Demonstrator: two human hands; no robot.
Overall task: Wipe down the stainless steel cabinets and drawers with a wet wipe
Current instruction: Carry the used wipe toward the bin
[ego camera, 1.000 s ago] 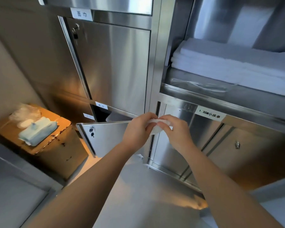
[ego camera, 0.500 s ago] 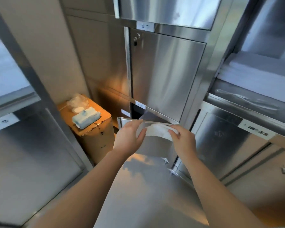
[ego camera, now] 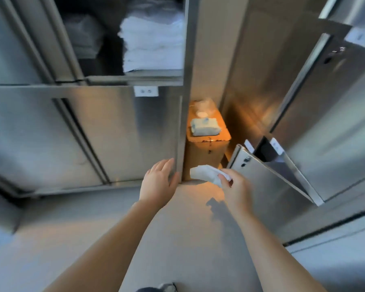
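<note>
the wet wipe (ego camera: 207,173) is a thin, limp, damp sheet: light, soft, with no stiffness of its own, so it is likely to droop and bunch unless gathered into a pad. take hold at the bunched edge and back it with flat fingers when pressing on steel. it hangs in the air between the cardboard box (ego camera: 207,144) and the open lower door (ego camera: 270,178), touching no cabinet surface.

the right hand (ego camera: 236,190) pinches the wipe, fingers curled on its near edge. the left hand (ego camera: 159,182) holds nothing; its fingers are straight and slightly spread, lying at the corner edge of the left cabinet (ego camera: 122,131), contact not certain.

change from half a second ago: both hands then held the wipe stretched between them in front of the open door; the left hand has let go. the view has swung left, so the left cabinet and its folded towels (ego camera: 154,41) fill the frame. the wipe pack (ego camera: 205,127) remains on the box.
</note>
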